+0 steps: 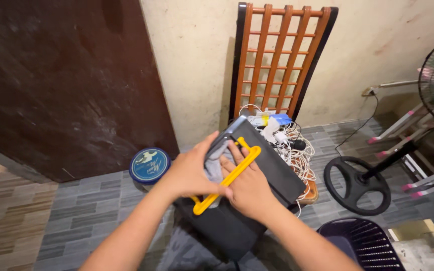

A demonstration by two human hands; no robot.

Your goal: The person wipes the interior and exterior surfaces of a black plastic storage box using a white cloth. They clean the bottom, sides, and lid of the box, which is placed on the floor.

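You're in a home: grey tiled floor (101,200), with a black pedestal fan (372,175) right of the orange wooden lattice chair (282,55).

The hanger (227,176) is bright yellow, lying against a dark grey, almost black cloth (272,168) with a lighter grey cloth (216,159) beside it. The round tin (149,165) has a deep blue lid with a pale cream design, the tangled cables (297,150) are white, and the lattice frame (280,57) is orange-brown wood edged in black. The floor (96,200) shows grey tiles in a brick-like pattern, the wall (197,55) is cream, the door (61,80) dark brown, and the fan (360,183) black.
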